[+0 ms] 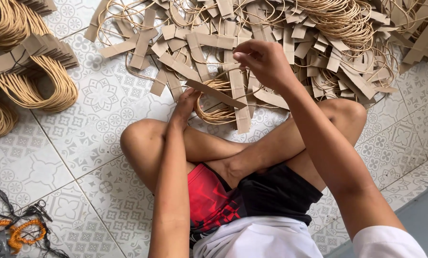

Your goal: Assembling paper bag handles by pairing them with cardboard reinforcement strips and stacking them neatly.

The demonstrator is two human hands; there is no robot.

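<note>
As seen from above, cardboard strip between clamped left-hand fingers; right-hand fingers pinched together above.

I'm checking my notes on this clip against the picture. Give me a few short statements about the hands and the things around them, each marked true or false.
1. The left hand holds a stack of brown card strips with twine loops down by the floor. True.
2. The right hand rests flat on the person's knee. False: it is raised above the big pile of loose handles, its fingers pinched together.
3. The floor is bare wood. False: it is patterned pale tile.
4. Bundled handles lie at the left of the picture. True.
5. A tangle of orange and black cord lies at the lower left. True.
</note>
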